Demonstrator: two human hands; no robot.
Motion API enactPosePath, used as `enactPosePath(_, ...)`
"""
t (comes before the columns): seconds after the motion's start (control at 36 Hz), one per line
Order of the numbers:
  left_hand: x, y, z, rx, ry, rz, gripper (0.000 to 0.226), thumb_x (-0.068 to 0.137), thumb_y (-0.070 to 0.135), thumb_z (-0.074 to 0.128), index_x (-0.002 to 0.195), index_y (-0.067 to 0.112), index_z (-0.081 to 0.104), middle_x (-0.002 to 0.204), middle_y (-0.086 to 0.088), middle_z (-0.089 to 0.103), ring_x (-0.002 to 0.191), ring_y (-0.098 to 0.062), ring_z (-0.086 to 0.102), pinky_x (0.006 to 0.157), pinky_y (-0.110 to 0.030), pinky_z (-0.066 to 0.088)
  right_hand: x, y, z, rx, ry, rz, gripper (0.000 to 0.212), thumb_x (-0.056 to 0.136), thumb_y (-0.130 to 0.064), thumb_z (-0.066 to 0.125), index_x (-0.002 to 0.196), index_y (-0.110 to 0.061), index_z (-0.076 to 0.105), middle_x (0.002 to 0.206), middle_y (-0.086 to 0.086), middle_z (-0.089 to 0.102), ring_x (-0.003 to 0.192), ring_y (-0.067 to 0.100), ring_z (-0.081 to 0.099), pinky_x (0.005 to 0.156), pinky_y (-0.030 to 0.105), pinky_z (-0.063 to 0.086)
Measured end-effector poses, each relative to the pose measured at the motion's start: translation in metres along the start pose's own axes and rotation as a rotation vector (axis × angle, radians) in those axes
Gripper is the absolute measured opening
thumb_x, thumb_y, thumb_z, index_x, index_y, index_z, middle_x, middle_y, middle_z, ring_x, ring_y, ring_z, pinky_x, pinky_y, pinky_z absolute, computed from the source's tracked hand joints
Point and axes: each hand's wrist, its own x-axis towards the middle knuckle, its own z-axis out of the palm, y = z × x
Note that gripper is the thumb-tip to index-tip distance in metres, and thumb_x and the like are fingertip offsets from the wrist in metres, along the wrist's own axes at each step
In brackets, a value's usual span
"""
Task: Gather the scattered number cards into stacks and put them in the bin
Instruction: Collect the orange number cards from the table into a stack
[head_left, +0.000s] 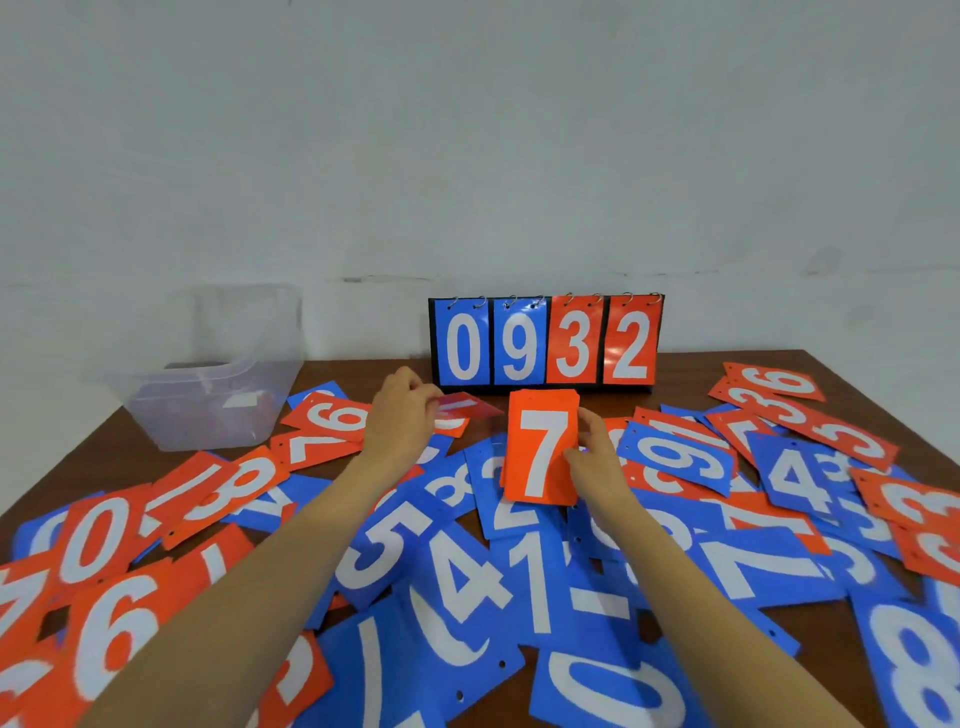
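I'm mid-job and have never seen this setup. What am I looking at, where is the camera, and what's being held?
No machine here: the grips are a person's bare hands, filmed by one wide camera on their head, looking forward and down. The left grip pinches a single red card. The right grip holds a stack of orange cards, 7 on top. Blue and orange number cards lie scattered over the brown table. A clear bin stands back left; a flip scoreboard reads 0932.
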Motion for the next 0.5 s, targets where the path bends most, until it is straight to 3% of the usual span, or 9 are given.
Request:
enactPosePath(0.08, -0.018, 0.009, -0.019, 0.013, 0.076, 0.043, 0.025, 0.096, 0.017, 0.052, 0.113, 0.007, 0.067, 0.097, -0.011, 0.058, 0.091, -0.024, 0.052, 0.075, -0.034, 0.047, -0.018, -0.005, -0.008, -0.023, 0.001, 0.016, 0.050, 0.099, -0.002, 0.036, 0.144, -0.023, 0.027, 0.142, 0.007, 0.042, 0.117, 0.018, 0.046, 0.085, 0.030, 0.042)
enactPosePath(0.14, -0.031, 0.016, -0.031, -0.058, 0.024, 0.032, 0.027, 0.097, 0.018, 0.048, 0.117, 0.010, 0.064, 0.101, -0.007, 0.061, 0.095, -0.021, 0.055, 0.076, -0.031, 0.047, -0.033, -0.010, -0.013, -0.060, 0.005, 0.024, 0.051, 0.100, -0.004, 0.036, 0.146, -0.022, 0.025, 0.144, 0.007, 0.041, 0.127, 0.024, 0.045, 0.092, 0.034, 0.043)
enactPosePath(0.19, -0.045, 0.025, -0.042, -0.160, -0.013, 0.036, 0.027, 0.098, 0.016, 0.046, 0.117, 0.010, 0.064, 0.104, -0.005, 0.064, 0.096, -0.018, 0.057, 0.078, -0.027, 0.046, -0.048, -0.015, -0.017, -0.075, 0.006, 0.029, 0.051, 0.100, -0.004, 0.036, 0.146, -0.021, 0.024, 0.145, 0.008, 0.040, 0.131, 0.026, 0.042, 0.099, 0.039, 0.042)
enactPosePath(0.31, -0.073, 0.044, -0.062, -0.370, -0.037, -0.029, 0.028, 0.097, 0.009, 0.043, 0.115, 0.011, 0.065, 0.109, -0.006, 0.065, 0.076, -0.008, 0.054, 0.066, -0.011, 0.039, -0.078, -0.019, -0.022, -0.090, -0.009, 0.033, 0.051, 0.100, -0.004, 0.036, 0.146, -0.021, 0.023, 0.145, 0.009, 0.039, 0.131, 0.028, 0.041, 0.103, 0.044, 0.040)
enactPosePath(0.44, -0.110, 0.069, -0.088, -0.640, -0.073, -0.163, 0.031, 0.100, 0.019, 0.041, 0.118, 0.015, 0.065, 0.115, -0.002, 0.065, 0.097, -0.015, 0.059, 0.072, -0.011, 0.045, -0.110, -0.018, -0.026, -0.080, -0.025, 0.027, 0.054, 0.099, -0.002, 0.038, 0.146, -0.022, 0.023, 0.144, 0.010, 0.041, 0.129, 0.029, 0.044, 0.102, 0.046, 0.041)
enactPosePath(0.5, -0.121, 0.074, -0.095, -0.775, -0.106, -0.204, 0.028, 0.099, 0.027, 0.045, 0.118, 0.020, 0.065, 0.118, 0.002, 0.064, 0.105, -0.012, 0.059, 0.084, -0.015, 0.047, -0.120, -0.016, -0.025, -0.060, -0.033, 0.026, 0.054, 0.098, -0.003, 0.039, 0.146, -0.022, 0.024, 0.144, 0.010, 0.042, 0.128, 0.030, 0.045, 0.101, 0.047, 0.042)
